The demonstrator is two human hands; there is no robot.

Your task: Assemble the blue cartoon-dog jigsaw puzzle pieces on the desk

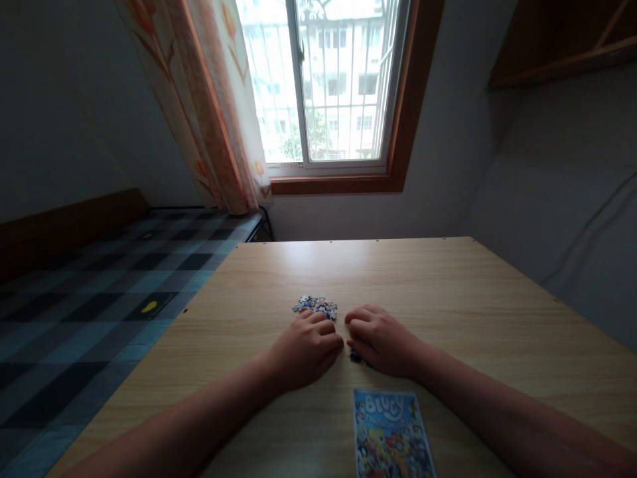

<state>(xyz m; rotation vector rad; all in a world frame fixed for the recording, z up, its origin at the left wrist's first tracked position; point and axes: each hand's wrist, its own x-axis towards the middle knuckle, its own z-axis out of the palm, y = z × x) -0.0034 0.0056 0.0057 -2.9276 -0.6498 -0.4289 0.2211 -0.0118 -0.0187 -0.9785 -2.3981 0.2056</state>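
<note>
A small heap of jigsaw puzzle pieces lies loose on the wooden table. My left hand rests just in front of the heap, its fingers curled and closed; whatever is between them is hidden. Close by on the right, my right hand is bent over the tabletop with its fingers curled in. Dark puzzle pieces peek out from beneath its thumb side. The fingertips of both hands face each other across a narrow gap. Nearer to me lies a blue picture sheet marked "Bluey", with many cartoon figures.
The light wood table reaches toward a window with bars outside. To the left stands a bed with a checked cover, beside a flowered curtain. A wooden shelf hangs on the right wall.
</note>
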